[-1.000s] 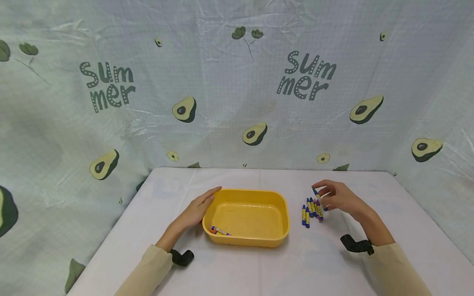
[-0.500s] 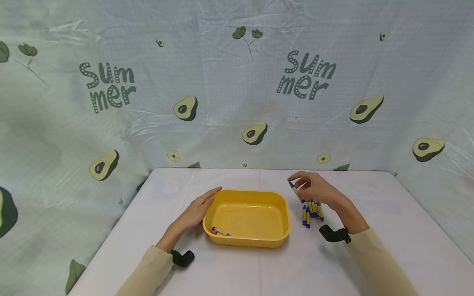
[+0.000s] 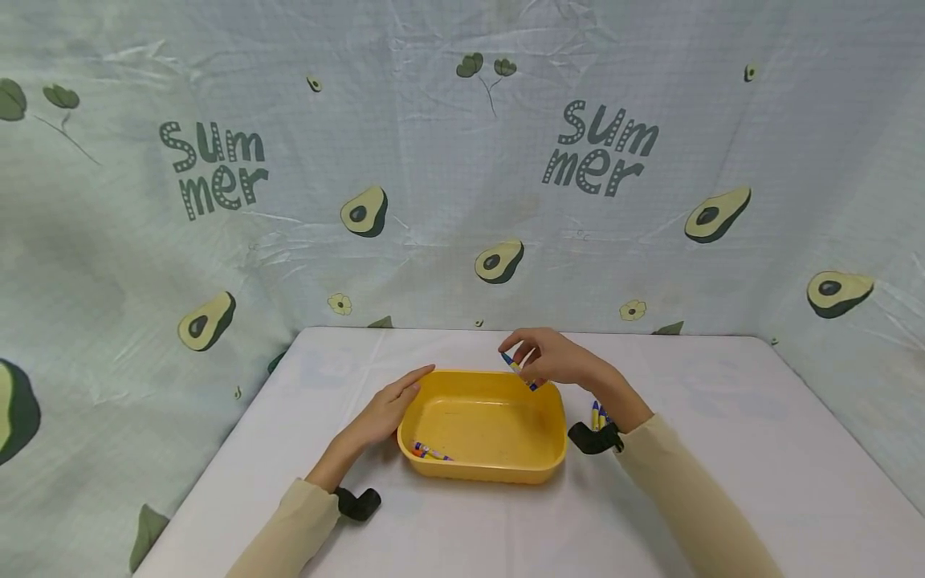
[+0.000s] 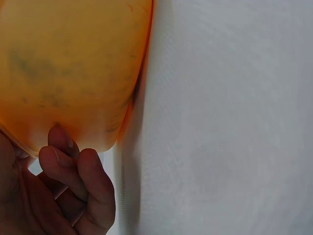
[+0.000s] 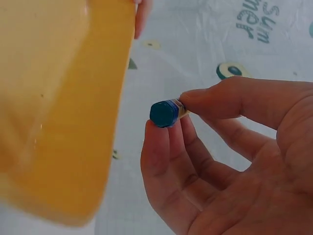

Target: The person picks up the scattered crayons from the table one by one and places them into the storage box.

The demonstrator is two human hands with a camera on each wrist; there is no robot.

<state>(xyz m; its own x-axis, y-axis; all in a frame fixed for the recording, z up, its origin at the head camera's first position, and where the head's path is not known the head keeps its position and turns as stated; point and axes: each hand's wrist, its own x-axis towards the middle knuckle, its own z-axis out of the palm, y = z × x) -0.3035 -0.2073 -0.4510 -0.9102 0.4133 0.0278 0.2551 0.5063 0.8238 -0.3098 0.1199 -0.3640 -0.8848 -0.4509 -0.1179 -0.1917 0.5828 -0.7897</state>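
Above the back right part of the yellow tray (image 3: 480, 474), my right hand (image 3: 556, 357) pinches a blue crayon (image 3: 515, 365) between thumb and fingers, tilted. The right wrist view shows the blue end of the crayon (image 5: 164, 114) facing the camera, beside the tray wall (image 5: 93, 147). My left hand (image 3: 386, 409) holds the tray at its left side, thumb at the rim. In the left wrist view, curled fingers (image 4: 93, 181) lie against the tray's outer wall (image 4: 63, 88). Inside the tray's front left corner lie a couple of crayons (image 3: 432, 452), one of them orange.
More crayons (image 3: 596, 415) lie on the table right of the tray, mostly hidden behind my right wrist and its black wrist camera (image 3: 596, 438). A white cloth covers the table (image 3: 462, 530). A printed cloth backdrop (image 3: 433, 160) hangs behind it.
My right hand has carried the blue crayon leftward from the crayon pile to over the tray's back right edge. My left hand and the tray have stayed in place.
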